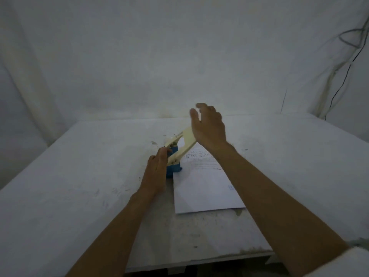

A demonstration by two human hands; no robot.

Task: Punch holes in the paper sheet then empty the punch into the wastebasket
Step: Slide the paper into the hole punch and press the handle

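A hole punch (175, 156) with a blue base and a raised cream lever stands on the white table (79, 176), over the left edge of a printed paper sheet (203, 188). My left hand (155, 172) grips the punch's base from the left side. My right hand (207, 126) hovers over the lever's upper end, fingers spread, its palm edge close to or touching the lever. No wastebasket is in view.
The table is covered with a stained white cloth and backed by a white sheet wall. Cables (343, 68) hang at the far right. The table's near edge (199, 258) runs just below my forearms.
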